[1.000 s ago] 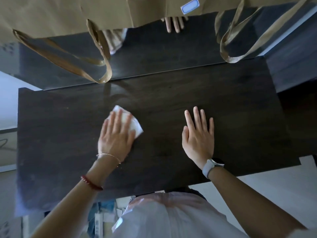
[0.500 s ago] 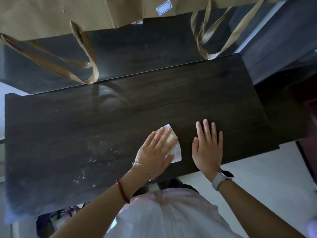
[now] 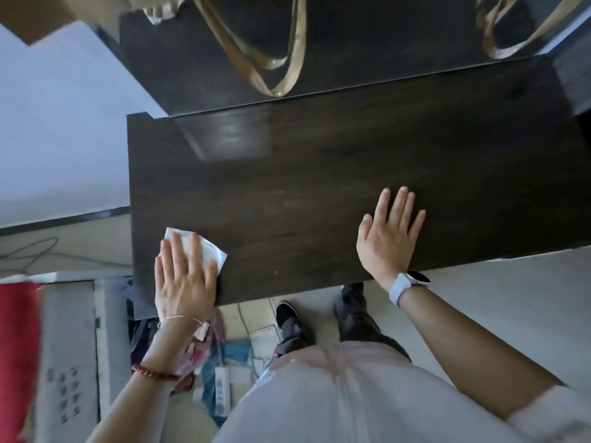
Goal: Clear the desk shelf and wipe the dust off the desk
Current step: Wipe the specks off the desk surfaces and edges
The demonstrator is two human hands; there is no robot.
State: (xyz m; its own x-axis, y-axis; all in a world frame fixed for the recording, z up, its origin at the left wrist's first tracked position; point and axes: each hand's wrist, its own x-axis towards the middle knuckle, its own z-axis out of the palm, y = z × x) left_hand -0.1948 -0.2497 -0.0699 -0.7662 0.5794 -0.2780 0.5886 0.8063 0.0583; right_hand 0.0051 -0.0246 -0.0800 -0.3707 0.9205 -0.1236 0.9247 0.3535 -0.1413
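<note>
**Wiping pass at the counter's left front corner**

Far left, off the counter: a red blurred object point(image 3: 17, 346) at frame edge, a white panel point(image 3: 67, 362) standing below it, loose cables point(image 3: 38, 251) on the floor. Not part of the job, as far as can be told.

Left hand point(image 3: 184, 281) lies flat on a folded white wipe point(image 3: 209, 252), fingers point(image 3: 175, 251) straight and spread, pressing rather than gripping. The wipe sits at the left front corner of the dark wood counter point(image 3: 335, 174), one corner poking out past the fingertips. A flat palm likely spreads pressure across the cloth, which suits dusting a broad surface. Thin bracelet and red bead bracelet point(image 3: 153, 374) on that wrist.

Centre: bare dark top with a faint pale smear of dust or sheen towards the middle. Below the front edge, clutter on the floor and the person's shoes point(image 3: 289, 318).

Right hand point(image 3: 388, 238) rests palm down near the front edge, well apart from the wipe, fingers extended and holding nothing; probably bracing the body while the other arm reaches. White smartwatch point(image 3: 407, 282) on the wrist.

Behind, on the raised shelf point(image 3: 367, 43), tan bag handles point(image 3: 281, 65) hang down, so the shelf does not look fully cleared.
</note>
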